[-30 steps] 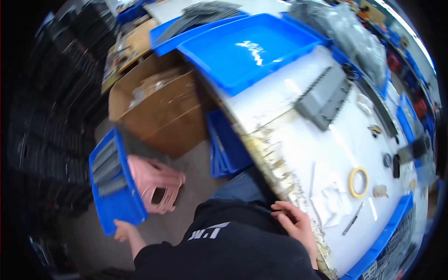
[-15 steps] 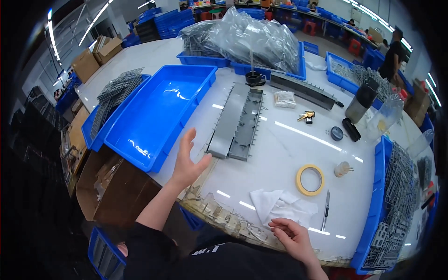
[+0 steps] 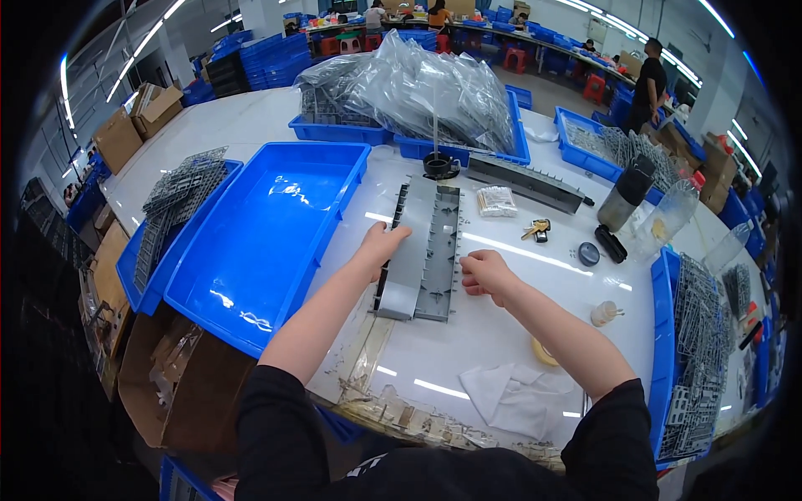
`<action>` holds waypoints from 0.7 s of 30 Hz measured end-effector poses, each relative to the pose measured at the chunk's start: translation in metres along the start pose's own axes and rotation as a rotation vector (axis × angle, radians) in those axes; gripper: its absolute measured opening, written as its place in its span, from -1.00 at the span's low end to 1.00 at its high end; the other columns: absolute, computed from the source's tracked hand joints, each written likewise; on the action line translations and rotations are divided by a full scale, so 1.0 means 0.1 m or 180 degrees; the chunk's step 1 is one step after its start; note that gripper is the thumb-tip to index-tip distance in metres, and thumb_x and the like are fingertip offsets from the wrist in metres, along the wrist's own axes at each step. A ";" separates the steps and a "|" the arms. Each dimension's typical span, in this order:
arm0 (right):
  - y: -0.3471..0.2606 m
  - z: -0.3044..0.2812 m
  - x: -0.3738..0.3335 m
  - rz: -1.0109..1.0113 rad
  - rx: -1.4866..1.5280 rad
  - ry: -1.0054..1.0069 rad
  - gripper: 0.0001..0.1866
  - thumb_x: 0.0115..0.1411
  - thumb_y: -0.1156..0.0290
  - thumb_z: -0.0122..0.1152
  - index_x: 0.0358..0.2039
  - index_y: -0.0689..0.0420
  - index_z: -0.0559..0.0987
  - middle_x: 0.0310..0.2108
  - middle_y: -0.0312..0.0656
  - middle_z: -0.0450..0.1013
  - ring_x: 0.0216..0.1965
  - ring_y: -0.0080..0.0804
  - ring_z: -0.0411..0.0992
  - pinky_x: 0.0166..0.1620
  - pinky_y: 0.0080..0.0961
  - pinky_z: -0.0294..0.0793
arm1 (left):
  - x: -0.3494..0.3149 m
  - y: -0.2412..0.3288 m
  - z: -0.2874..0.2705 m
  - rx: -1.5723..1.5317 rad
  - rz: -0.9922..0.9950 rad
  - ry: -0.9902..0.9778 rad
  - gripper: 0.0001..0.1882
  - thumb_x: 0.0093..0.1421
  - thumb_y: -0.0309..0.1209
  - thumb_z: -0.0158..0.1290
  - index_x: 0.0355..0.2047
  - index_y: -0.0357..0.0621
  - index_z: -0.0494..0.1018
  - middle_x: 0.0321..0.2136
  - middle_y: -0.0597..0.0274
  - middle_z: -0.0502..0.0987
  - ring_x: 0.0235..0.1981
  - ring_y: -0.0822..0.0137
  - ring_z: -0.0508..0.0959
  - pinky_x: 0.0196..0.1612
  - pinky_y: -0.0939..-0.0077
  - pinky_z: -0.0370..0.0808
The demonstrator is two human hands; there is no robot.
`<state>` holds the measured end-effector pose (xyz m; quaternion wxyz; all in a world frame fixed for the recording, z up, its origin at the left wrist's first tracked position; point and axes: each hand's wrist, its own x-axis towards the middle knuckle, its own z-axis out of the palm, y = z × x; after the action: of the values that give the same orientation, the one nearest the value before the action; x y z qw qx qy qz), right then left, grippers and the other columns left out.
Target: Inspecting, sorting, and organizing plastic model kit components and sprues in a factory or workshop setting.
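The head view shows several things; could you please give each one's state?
Long grey toothed part: lying flat
Left hand: thumb over that part's left side
Right hand: fingers curled, beside its right edge
Large blue tray: open side up
White cloth: crumpled
Yellow tape roll: mostly hidden
Clear bottle: capped
Clear plastic wrapping: crumpled

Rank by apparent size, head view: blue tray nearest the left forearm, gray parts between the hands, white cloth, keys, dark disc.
1. Blue tray
2. Gray parts
3. White cloth
4. Keys, dark disc: too alike to rank
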<state>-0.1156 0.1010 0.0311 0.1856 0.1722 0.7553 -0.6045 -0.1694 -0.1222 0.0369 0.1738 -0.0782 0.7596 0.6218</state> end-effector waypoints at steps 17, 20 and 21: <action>0.33 0.43 0.20 -0.0861 0.0230 0.0964 -0.54 -0.03 0.73 -0.06 -0.03 0.36 0.38 -0.12 0.03 0.41 -0.15 -0.27 0.40 -0.05 -0.46 0.43 | -0.18 -0.09 0.24 -0.0295 0.0234 0.0351 -0.33 -0.02 -0.43 0.16 0.07 -0.35 0.15 -0.15 -0.15 0.43 -0.17 0.08 0.51 -0.11 0.22 0.50; 0.32 0.44 0.22 -0.0973 0.0270 0.1015 -0.54 -0.03 0.74 -0.07 -0.03 0.36 0.38 -0.12 0.03 0.41 -0.15 -0.27 0.41 -0.06 -0.46 0.43 | -0.16 -0.12 0.17 -0.0644 0.0157 0.0064 -0.29 -0.03 -0.41 0.19 0.09 -0.35 0.12 -0.16 -0.16 0.42 -0.16 0.08 0.50 -0.10 0.20 0.50; 0.32 0.44 0.23 -0.1027 0.0293 0.1039 -0.54 -0.03 0.74 -0.07 -0.03 0.36 0.38 -0.12 0.03 0.41 -0.14 -0.27 0.41 -0.07 -0.47 0.44 | -0.15 -0.12 0.15 -0.0815 0.0118 -0.0080 -0.27 -0.03 -0.40 0.20 0.09 -0.35 0.10 -0.16 -0.17 0.42 -0.16 0.08 0.50 -0.10 0.19 0.50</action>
<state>-0.1171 0.0660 -0.0160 -0.0461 0.1529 0.7647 -0.6243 -0.1488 -0.1114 0.0284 0.1605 -0.0778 0.6731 0.7177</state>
